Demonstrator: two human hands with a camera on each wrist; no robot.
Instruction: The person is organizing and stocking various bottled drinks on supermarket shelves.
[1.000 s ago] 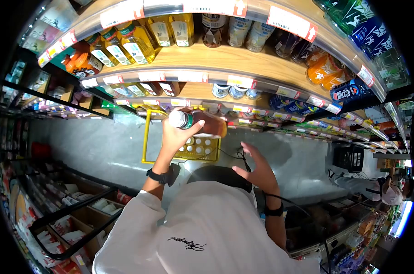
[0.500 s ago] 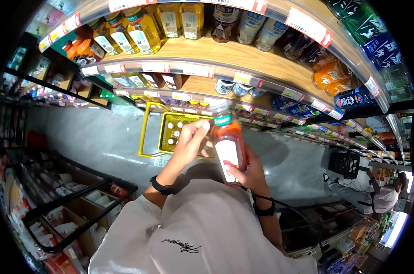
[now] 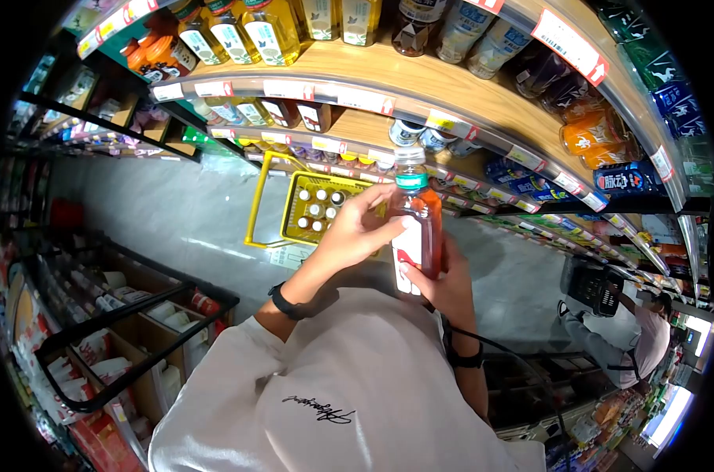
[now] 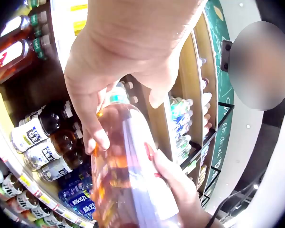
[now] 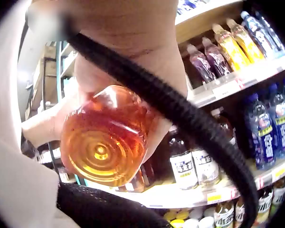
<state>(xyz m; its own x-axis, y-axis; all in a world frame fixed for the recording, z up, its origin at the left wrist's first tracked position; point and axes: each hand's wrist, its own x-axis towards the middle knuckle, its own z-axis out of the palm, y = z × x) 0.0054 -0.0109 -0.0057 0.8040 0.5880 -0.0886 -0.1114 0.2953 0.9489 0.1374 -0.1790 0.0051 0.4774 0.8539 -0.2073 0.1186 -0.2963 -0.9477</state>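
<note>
An amber-red bottle (image 3: 428, 224) with a green neck band and a white label stands nearly upright before the person's chest. The left hand (image 3: 361, 228) grips its upper side, thumb across the label. Lower down, the right hand (image 3: 450, 283) holds the bottle near its base, thumb on the label. In the left wrist view the bottle (image 4: 123, 166) runs away from the camera, with the left hand (image 4: 118, 61) around its neck end and the right hand (image 4: 178, 187) at its side. The right wrist view shows the round bottom of the bottle (image 5: 102, 142) under the right hand (image 5: 128, 52).
A yellow basket (image 3: 292, 206) with several white-capped bottles is on the floor beyond the left hand. Curved shelves (image 3: 325, 69) of drinks stretch across the front. At the right, another person (image 3: 648, 338) is beside a black basket (image 3: 593, 287). A black rack (image 3: 136, 346) stands at the left.
The bottle has gone from the left hand alone, tilted sideways, to both hands in front of the chest. The right hand came in from the right, and the left hand has closed around the bottle again.
</note>
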